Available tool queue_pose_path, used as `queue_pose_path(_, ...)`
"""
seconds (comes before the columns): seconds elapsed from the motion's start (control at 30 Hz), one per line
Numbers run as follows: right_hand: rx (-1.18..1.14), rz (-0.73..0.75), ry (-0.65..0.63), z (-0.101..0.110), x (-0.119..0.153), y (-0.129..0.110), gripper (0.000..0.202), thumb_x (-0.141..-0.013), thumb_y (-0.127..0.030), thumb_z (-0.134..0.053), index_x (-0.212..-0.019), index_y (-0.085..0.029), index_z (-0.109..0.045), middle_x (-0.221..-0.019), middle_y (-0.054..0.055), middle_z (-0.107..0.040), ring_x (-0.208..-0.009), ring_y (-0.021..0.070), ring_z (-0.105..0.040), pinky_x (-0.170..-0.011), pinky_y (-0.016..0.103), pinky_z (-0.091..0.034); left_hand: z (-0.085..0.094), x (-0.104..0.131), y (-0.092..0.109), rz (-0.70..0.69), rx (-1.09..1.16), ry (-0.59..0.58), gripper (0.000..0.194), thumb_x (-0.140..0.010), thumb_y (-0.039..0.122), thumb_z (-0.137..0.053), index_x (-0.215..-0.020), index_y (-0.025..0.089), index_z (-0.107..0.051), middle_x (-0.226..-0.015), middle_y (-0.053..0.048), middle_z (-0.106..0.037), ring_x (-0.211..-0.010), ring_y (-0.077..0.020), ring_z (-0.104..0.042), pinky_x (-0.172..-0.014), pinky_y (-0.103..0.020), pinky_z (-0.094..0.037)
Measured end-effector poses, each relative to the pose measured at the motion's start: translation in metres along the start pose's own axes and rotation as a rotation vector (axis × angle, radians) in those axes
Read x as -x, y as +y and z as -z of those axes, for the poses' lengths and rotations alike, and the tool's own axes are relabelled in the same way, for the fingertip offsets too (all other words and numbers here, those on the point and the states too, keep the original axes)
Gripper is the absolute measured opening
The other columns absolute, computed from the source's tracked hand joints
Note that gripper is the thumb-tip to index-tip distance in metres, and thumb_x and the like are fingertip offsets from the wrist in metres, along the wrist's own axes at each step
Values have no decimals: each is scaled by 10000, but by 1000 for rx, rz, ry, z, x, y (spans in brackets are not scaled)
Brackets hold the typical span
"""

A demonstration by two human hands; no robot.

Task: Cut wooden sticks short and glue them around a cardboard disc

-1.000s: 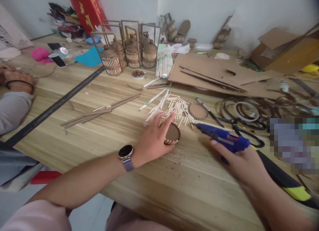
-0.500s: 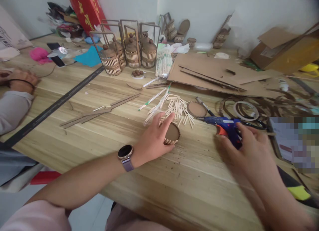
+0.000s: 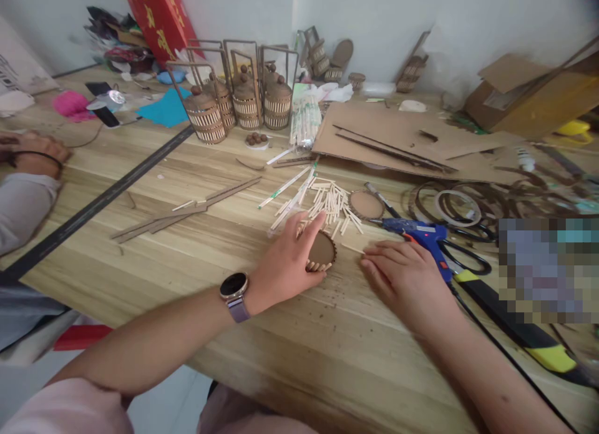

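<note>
Left hand (image 3: 286, 259) curled around cardboard disc (image 3: 322, 250); beside it, right hand (image 3: 403, 271) narrow on a stick (image 3: 353, 248).

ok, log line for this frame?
left hand: on round cardboard piece | right hand: stick at fingertips | glue gun: on table beside right hand

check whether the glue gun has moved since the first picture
Yes: the glue gun has moved forward, its tip now nearer the farther cardboard disc.
</note>
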State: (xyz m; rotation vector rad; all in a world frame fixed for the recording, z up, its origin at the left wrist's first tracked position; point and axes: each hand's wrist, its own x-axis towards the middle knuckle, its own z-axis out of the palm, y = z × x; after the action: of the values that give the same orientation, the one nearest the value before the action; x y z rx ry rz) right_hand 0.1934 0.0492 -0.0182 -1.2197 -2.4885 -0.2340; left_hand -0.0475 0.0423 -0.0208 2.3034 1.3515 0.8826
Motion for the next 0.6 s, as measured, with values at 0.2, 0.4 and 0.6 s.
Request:
queue_pose_path(0.2, 56, -6, 56, 7, -4, -5, 274, -966, -296, -491, -952, -156, -725, -963, 116, -748, -861, 263, -652, -765, 401, -486, 0, 0, 0, 12, -4, -15, 1027, -716, 178, -782, -1501, 286, -127, -1447, -166, -311, -1363, -350, -369, -1108, -548, -385)
queue_pose_path(0.4, -203, 159, -147, 0, 4, -11, 294, -997, -230, -424, -1061, -180, -706, -963, 99, -712, -857, 208, -645, -757, 333, -543, -1, 0, -1, -4, -11, -17, 1009, -734, 178, -754, -1505, 271, -111, -1469, -177, -286, -1394, -346, -331, -1122, -540, -366)
queue_pose_path(0.6, -70, 182, -251, 6, 19, -19, 323, -986, -119, -363, -1048, -195, -671, -963, 79, -670, -876, 200, -639, -774, 315, -523, -1, 0, -2, 0, -14, -22, 1018, -735, 181, -751, -1505, 290, -93, -1470, -176, -284, -1404, -345, -316, -1131, -558, -344)
